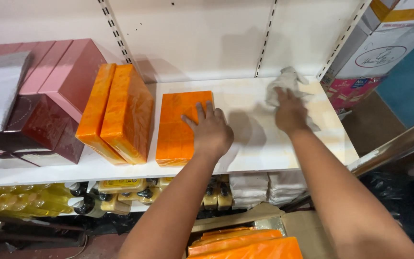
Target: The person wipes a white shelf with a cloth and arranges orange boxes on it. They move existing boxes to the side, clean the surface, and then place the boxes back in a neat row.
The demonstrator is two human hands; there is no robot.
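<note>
on the white shelf (245, 158), the left hand (210, 130) lay flat and open on an orange pack (176, 129); the right hand (291, 112) pressed a white cloth (283, 81), wiping; bare shelf beside it apparently needed wiping next.

Three orange wrapped blocks (178, 127) are on the white shelf (259, 144): one flat under the left hand's fingers (202, 112), two leaning together left of them. One white cloth (283, 86) lies under the right hand's fingers (283, 96). More orange packs (245, 244) sit below the hands, count unclear.
</note>
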